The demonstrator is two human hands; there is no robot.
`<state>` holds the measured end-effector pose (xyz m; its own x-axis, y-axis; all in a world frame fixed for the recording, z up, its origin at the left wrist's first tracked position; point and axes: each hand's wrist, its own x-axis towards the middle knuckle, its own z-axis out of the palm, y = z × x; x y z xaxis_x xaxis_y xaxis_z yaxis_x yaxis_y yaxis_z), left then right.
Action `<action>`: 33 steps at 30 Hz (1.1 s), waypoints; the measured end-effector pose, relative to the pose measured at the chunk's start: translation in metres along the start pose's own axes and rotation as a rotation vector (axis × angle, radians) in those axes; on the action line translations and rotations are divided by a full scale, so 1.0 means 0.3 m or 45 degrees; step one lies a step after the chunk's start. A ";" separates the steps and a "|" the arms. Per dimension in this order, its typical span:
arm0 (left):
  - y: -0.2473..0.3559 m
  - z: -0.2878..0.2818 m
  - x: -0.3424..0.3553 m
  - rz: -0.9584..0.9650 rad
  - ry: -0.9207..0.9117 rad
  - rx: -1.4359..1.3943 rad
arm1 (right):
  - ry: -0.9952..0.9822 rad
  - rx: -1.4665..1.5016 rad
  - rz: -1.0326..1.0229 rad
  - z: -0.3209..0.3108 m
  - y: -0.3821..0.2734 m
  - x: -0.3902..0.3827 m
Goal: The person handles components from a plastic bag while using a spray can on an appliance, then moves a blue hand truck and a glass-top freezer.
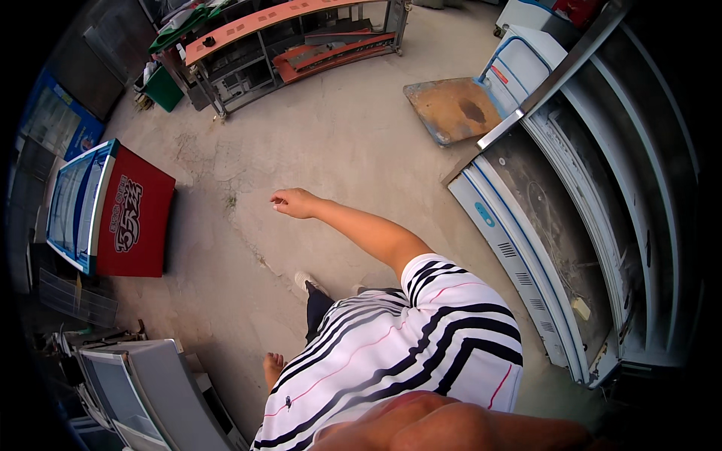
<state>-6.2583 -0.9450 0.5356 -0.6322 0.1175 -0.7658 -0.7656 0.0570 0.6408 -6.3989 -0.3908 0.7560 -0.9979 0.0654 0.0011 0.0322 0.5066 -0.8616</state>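
My right arm stretches across in front of the striped shirt, and my right hand hangs over the bare floor. Its fingers are curled in, and I see nothing held in them. Low beside my left hip, my left hand shows only in part, its fingers slightly apart and no object visible in it. Neither hand touches anything. Below the right hand a light shoe and a dark trouser leg show on the concrete.
A red chest freezer stands at left, a grey appliance at lower left. An open display fridge lines the right side, with a rusty platform trolley beyond it. An orange-topped metal rack and a green bin stand far off.
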 end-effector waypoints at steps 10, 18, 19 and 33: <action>0.932 0.380 0.683 -0.171 -0.163 0.316 | -0.442 -0.358 1.667 0.057 0.879 -0.487; 1.419 0.766 1.237 -0.220 0.152 0.344 | 0.235 0.276 2.538 0.168 0.794 -1.188; 1.437 0.878 1.265 -0.229 0.132 0.374 | 0.336 0.379 2.569 0.164 0.809 -1.170; 1.864 2.021 1.605 -0.152 -0.294 0.953 | 0.690 0.149 1.168 -1.012 1.320 0.787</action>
<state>-6.9186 -0.2554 0.5579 -0.4472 0.2669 -0.8537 -0.4912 0.7243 0.4838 -6.6045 0.0862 0.5690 -0.4359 0.7668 -0.4711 0.7229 -0.0135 -0.6909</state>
